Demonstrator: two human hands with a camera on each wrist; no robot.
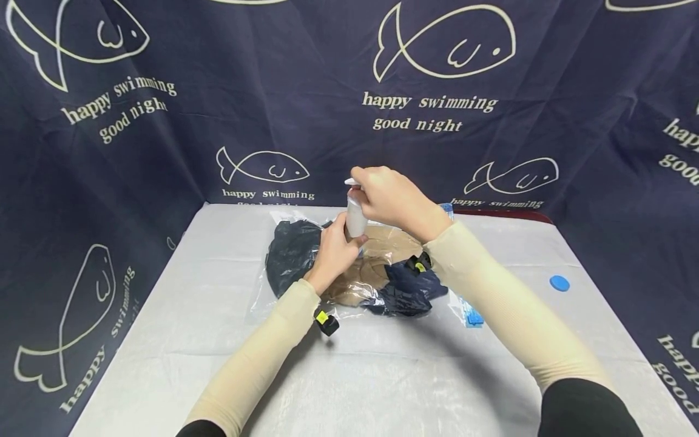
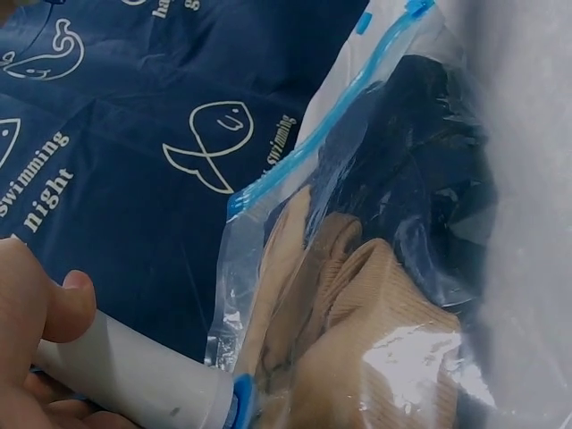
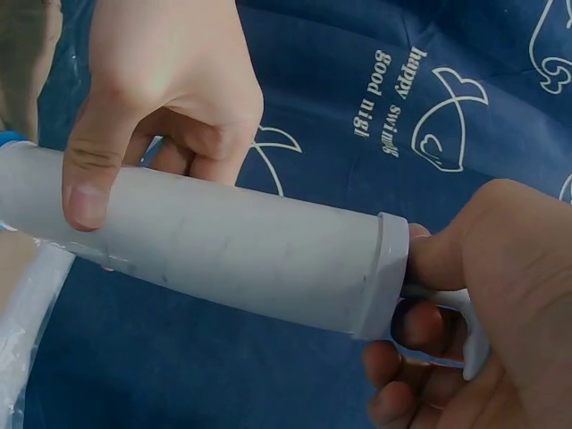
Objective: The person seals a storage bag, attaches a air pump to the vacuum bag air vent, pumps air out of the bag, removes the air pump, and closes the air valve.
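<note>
A white hand pump (image 1: 355, 215) (image 3: 232, 250) stands upright on a clear vacuum bag (image 1: 349, 267) (image 2: 375, 295) filled with tan and dark navy clothes, lying mid-table. My left hand (image 1: 333, 252) (image 3: 152, 98) grips the pump's barrel low down, thumb across it. Around the pump's top handle (image 3: 447, 308) curl the fingers of my right hand (image 1: 390, 197) (image 3: 500, 304). In the left wrist view the pump's blue-rimmed base (image 2: 239, 398) meets the bag, and the bag's blue zip strip (image 2: 331, 125) runs along its far edge.
A white sheet covers the table (image 1: 191, 340). A small blue round cap (image 1: 559, 283) lies at the right. A blue clip (image 1: 472, 317) sits by the bag's right edge. Navy fish-print cloth (image 1: 218, 91) walls the back and both sides.
</note>
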